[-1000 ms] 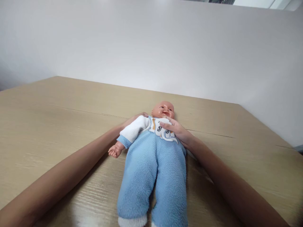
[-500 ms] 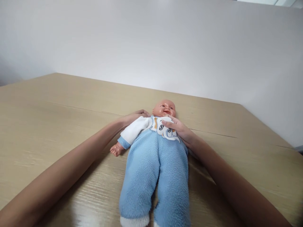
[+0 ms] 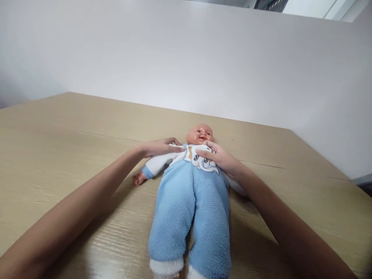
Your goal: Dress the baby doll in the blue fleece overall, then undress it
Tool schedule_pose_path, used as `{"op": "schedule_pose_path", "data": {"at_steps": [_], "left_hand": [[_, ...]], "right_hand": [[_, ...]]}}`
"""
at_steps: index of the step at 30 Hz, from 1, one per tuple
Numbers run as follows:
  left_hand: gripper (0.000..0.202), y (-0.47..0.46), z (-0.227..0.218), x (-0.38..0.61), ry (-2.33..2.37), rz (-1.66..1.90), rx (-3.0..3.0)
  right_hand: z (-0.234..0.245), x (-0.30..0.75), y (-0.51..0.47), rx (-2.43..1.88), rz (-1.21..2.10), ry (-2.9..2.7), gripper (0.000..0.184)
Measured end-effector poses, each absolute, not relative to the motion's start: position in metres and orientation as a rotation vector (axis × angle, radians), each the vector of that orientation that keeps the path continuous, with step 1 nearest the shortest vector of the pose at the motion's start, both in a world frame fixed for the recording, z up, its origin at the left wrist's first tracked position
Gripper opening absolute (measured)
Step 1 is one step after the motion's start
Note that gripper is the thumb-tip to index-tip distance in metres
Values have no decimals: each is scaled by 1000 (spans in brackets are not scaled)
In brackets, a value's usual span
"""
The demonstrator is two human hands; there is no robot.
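A bald baby doll (image 3: 200,134) lies on its back on the wooden table, its head away from me. It wears a fluffy light-blue and white outfit (image 3: 177,205) with an elephant face on the chest. My left hand (image 3: 159,148) lies over the doll's shoulder at the left, thumb and fingers closed on the cloth near the collar. My right hand (image 3: 222,159) grips the chest at the other side, thumb on the elephant patch and fingertips just under the chin. The doll's arm at the left sticks out sideways; the other is mostly hidden behind my right forearm.
The light wooden table (image 3: 72,162) has thin seams running across it. A plain pale wall or partition (image 3: 174,58) rises behind its far edge. A dark object (image 3: 364,184) shows at the right edge of the view.
My left hand has come from beside the doll's upper arm to on top of its shoulder. The doll's arm there has shifted slightly up. My right hand stays at the chest. The view has tilted up slightly.
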State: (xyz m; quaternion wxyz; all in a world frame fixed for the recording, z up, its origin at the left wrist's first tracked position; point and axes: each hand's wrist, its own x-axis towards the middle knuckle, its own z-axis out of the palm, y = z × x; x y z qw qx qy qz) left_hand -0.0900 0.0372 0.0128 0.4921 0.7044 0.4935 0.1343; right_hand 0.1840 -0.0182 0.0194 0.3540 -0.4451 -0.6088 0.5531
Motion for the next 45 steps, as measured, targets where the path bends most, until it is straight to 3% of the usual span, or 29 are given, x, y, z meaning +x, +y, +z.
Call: {"op": "schedule_pose_path", "data": {"at_steps": [5, 11, 14, 17, 20, 27, 36, 40, 45], "left_hand": [[68, 40, 9, -97, 1215, 271, 1865], [59, 39, 13, -95, 1218, 284, 2048], [41, 25, 24, -82, 1250, 556, 2336], [28, 3, 38, -52, 1087, 870, 2571], [26, -16, 46, -10, 852, 845, 2684], [27, -19, 26, 56, 984, 445, 2823], [23, -24, 15, 54, 690, 867, 2635], [28, -30, 17, 51, 628, 1149, 2540], [25, -30, 18, 46, 581, 1372, 2430]], "right_hand": [[28, 217, -39, -1525, 609, -2040, 29], [-1, 271, -75, -1454, 268, -2083, 32], [-18, 301, -97, -1404, 92, -2069, 29], [-34, 328, -118, -1460, 101, -2082, 45], [-44, 346, -132, -1537, 173, -2052, 58], [-33, 349, -141, -1597, 337, -1799, 42], [-16, 316, -90, -1229, 709, -1244, 66], [-20, 283, -62, -1067, 762, -1269, 58], [-38, 253, -59, -980, 585, -1546, 34]]}}
